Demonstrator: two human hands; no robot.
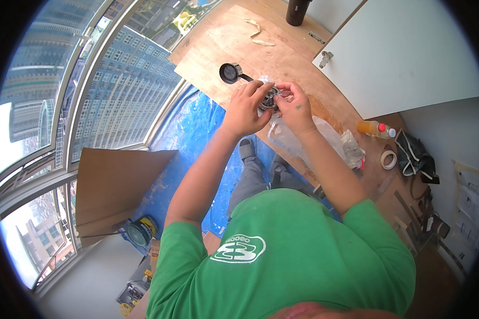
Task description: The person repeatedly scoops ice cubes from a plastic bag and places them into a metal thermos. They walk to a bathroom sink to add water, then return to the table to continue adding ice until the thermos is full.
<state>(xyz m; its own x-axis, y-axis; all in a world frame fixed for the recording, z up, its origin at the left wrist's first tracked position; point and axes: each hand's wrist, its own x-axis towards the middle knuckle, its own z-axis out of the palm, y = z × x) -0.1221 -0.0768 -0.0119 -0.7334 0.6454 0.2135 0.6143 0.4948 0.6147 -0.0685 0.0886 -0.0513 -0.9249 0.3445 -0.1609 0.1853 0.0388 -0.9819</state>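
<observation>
My left hand (245, 109) is closed around the side of a round dark-and-metal container (269, 99), just above the wooden tabletop. A black strap-like piece runs from under my left fingers to a round black lid (229, 73) with a shiny metal side, tilted out to the left. My right hand (295, 106) is at the container's opening, thumb and fingers pinched together on something small and clear or shiny. What exactly it pinches is too small to make out. Beneath my right wrist lies a clear plastic bag (323, 139).
Plywood forms the tabletop (218, 48), with a twisted pale strip (256, 33) and a dark cup (297, 11) at its far end. A white cabinet door (399, 53) stands to the right, near bottles (375, 128) and a tape roll (388, 159). Cardboard (112, 186) leans by the windows.
</observation>
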